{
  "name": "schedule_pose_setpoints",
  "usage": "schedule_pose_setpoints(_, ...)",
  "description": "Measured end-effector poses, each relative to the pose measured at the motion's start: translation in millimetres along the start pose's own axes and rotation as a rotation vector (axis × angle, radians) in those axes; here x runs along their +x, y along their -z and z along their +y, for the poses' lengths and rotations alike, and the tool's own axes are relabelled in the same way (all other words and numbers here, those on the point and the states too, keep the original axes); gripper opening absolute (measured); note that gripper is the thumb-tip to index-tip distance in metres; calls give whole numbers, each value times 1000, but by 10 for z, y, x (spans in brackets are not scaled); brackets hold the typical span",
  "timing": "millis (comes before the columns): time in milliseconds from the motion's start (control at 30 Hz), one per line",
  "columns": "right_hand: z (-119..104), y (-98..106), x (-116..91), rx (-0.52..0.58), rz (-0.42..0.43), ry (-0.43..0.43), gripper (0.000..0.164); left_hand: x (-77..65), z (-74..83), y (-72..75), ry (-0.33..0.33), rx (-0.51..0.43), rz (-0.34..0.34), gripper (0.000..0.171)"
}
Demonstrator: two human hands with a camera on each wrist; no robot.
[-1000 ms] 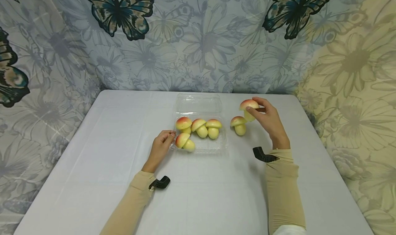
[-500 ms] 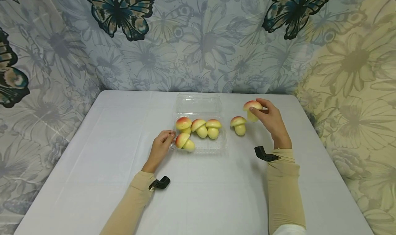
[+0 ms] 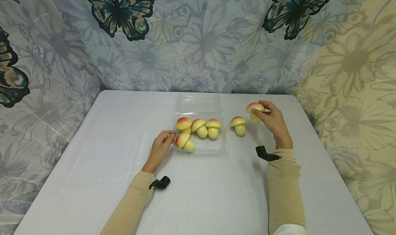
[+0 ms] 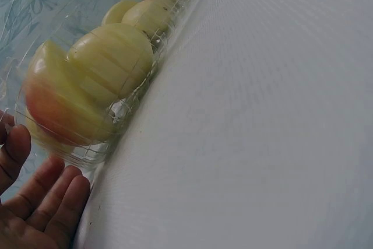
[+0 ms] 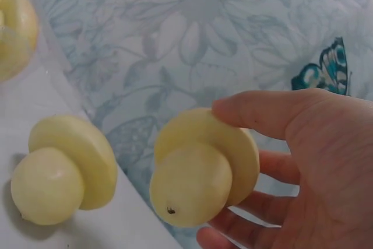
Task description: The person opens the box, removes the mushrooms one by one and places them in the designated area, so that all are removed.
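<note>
1 mushroom [image 5: 192, 173] could drop if the right hand [image 3: 274, 121], fingers pinching it, slackens; the left hand [image 3: 161, 143] seemingly pinches the box [image 3: 206, 145].

Mushroom [image 3: 252, 107] in right hand [image 3: 273, 121]

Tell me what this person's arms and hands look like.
Beige fabric sleeves reach both wrists, with white cloth at the right one's near end. A black angular device sits at each wrist. The left hand and right hand wear no gloves.
</note>
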State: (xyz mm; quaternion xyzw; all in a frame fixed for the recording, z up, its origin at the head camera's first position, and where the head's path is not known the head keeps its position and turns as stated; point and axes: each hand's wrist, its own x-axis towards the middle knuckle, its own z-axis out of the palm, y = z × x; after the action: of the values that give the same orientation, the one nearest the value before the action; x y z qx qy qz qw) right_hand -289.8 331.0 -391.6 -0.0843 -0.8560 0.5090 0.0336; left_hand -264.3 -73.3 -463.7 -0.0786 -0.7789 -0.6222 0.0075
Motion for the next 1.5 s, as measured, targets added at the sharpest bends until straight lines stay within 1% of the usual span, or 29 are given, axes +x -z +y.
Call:
schedule_pose_setpoints(533,115,-8,65,-33,-38,-34,73,5,14,2,-1,6,2,33)
schedule_pose_setpoints(833,136,-15,77,-25,-56,-50,74,5,13,6,-8,27,9,32)
schedule_pose_setpoints(1167,165,-9,84,-18,-84,-60,78,0,16,5,11,24,4,34)
schedule_pose_setpoints(1500,160,-7,71,-26,-96,-85,80,12,-10,-3,7,10,2,34)
